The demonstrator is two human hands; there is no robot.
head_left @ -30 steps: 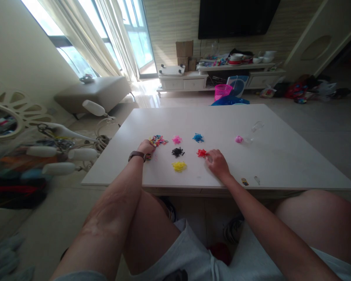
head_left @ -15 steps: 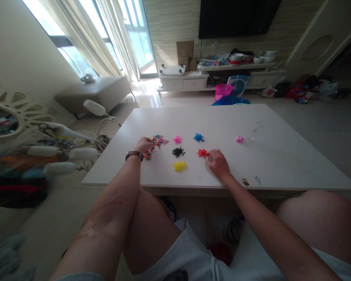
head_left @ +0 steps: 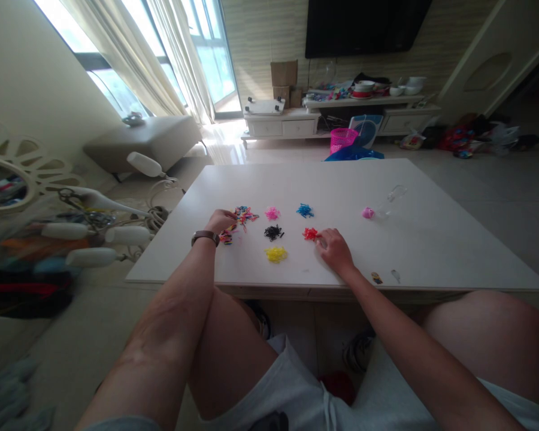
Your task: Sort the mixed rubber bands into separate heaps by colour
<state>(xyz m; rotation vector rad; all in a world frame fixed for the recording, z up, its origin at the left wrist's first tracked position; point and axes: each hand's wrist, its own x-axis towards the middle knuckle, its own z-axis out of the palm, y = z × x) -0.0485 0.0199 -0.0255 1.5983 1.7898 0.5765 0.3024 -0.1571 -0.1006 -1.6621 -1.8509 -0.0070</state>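
Head view: left hand (head_left: 221, 221) has shifted slightly leftward since one second ago, uncovering more mixed pieces (head_left: 247, 215) on the white table (head_left: 431, 239).
Left grip: fingers bent at these pieces; holding, I cannot tell.
Right hand (head_left: 335, 250): unmoved, half-curled at red pile (head_left: 310, 234); grip unclear.
Colours: seemingly not all separated yet.

Bright window (head_left: 213, 60) – cream curtains (head_left: 130, 54)

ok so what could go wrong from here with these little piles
The right hand is right beside the red pile, so a nudge might scatter it. The left hand is at the multicoloured pile; a sweep could push pieces toward the pink pile. The black pile and yellow pile sit close enough to mix if bumped.
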